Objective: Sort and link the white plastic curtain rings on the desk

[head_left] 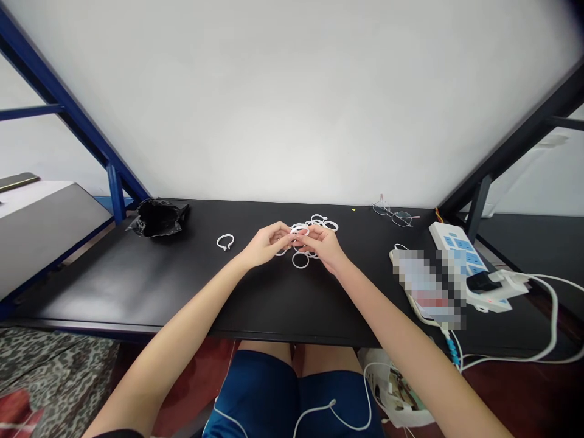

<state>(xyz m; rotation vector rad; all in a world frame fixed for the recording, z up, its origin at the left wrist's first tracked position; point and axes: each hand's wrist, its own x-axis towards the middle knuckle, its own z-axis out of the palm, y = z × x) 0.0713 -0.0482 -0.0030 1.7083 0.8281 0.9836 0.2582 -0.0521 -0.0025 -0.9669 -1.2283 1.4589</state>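
My left hand [271, 241] and my right hand [322, 243] meet above the middle of the black table. Between them the fingertips of both pinch a white curtain ring [300, 227]. Whether its ends are joined cannot be made out. A loose pile of similar white rings [331, 225] lies just behind and under my hands, partly hidden by the fingers. One thin ring [300, 261] rests nearer to me. Off to the left lies a single ring [225, 242] with a gap and small knobs at its ends.
A crumpled black plastic bag [160, 219] stands open at the back left of the black table [182, 286]. Eyeglasses [395, 214] lie at the back right. Farther right are a phone [424, 292], partly blurred, and a white power strip [465, 255] with plugs and cables.
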